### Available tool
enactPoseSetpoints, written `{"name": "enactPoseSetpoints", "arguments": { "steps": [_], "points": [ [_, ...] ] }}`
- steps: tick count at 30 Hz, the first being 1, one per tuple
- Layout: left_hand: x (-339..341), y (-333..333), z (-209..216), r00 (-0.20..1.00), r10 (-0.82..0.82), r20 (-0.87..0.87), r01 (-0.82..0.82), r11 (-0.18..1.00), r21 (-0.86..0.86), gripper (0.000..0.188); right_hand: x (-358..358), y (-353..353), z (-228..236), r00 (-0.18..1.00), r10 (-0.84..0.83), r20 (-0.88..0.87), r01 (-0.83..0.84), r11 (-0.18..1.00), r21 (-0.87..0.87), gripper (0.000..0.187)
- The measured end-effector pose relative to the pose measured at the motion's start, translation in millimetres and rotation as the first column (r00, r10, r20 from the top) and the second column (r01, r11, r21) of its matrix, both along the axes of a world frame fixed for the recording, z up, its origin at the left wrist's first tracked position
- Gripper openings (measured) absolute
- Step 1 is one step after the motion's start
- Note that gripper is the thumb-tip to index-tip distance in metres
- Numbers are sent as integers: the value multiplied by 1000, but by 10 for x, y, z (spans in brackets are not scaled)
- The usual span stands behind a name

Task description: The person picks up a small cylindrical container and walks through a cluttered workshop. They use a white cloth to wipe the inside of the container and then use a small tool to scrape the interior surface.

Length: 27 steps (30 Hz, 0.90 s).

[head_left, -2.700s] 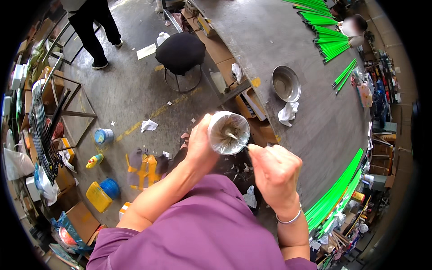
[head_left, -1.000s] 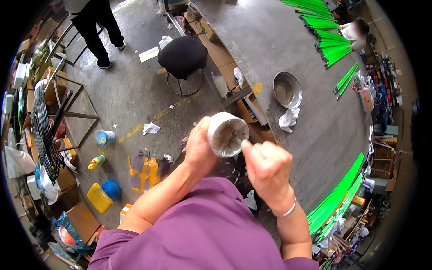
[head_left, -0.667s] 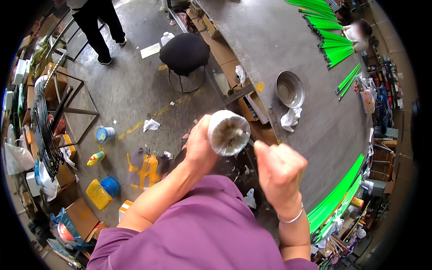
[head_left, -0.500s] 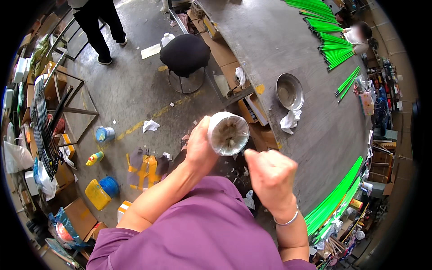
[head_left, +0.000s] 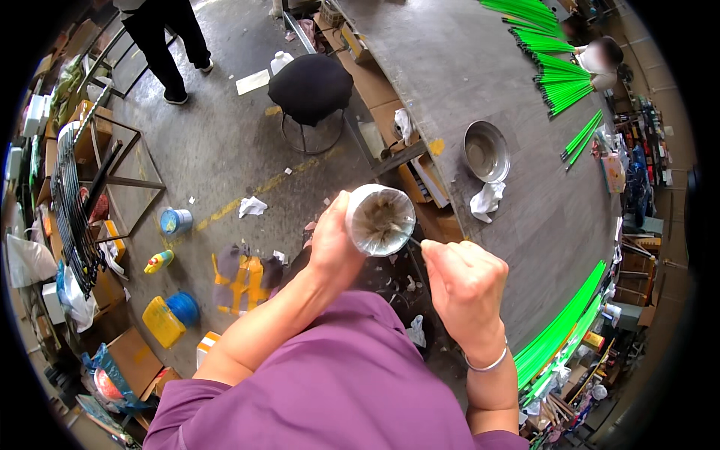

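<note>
My left hand (head_left: 331, 241) is wrapped round a white cylindrical container (head_left: 381, 220) in front of my chest. Its round end faces up, lined with clear crinkled film, and something grey-brown shows inside. To the right of the container, my right hand (head_left: 466, 289) is closed with the thumb side toward the rim. A thin dark strip (head_left: 416, 242) shows between its fingertips and the container's edge; what the fist holds is mostly hidden. A metal bowl (head_left: 486, 152) stands on the grey table (head_left: 525, 232) beyond, with a crumpled white tissue (head_left: 487, 201) beside it.
Bundles of green rods (head_left: 559, 322) lie along the table's right side, more at the far end near another person (head_left: 602, 56). A black-covered stool (head_left: 310, 88) stands ahead. On the floor at left are a blue can (head_left: 175, 221) and a yellow container (head_left: 163, 322).
My right hand has moved a little right and down, away from the container's rim. The container stays in my left hand, and its film-lined end looks slightly different inside.
</note>
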<state>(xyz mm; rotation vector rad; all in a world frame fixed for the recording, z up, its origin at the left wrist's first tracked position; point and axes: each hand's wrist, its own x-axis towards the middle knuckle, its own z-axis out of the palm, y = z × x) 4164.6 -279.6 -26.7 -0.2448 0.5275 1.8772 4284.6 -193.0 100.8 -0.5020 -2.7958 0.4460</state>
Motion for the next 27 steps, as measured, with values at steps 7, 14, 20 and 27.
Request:
{"name": "enactPoseSetpoints", "arguments": {
  "steps": [7, 14, 20, 27],
  "points": [
    [0, -2, -7, 1000, 19, 18, -18, 999, -43, 37, -5, 10, -88, 999, 35, 3, -35, 999, 23, 9],
    [9, 12, -44, 998, 53, 13, -53, 999, 1, 38, -35, 21, -92, 998, 46, -30, -46, 999, 6, 11],
    [11, 3, 36, 1000, 26, 11, -26, 1000, 13, 40, -89, 34, -27, 998, -21, -63, 23, 999, 27, 9],
    [31, -22, -135, 1000, 19, -24, -19, 1000, -2, 45, -58, 51, -36, 999, 20, -38, -17, 998, 61, 12]
  ]
}}
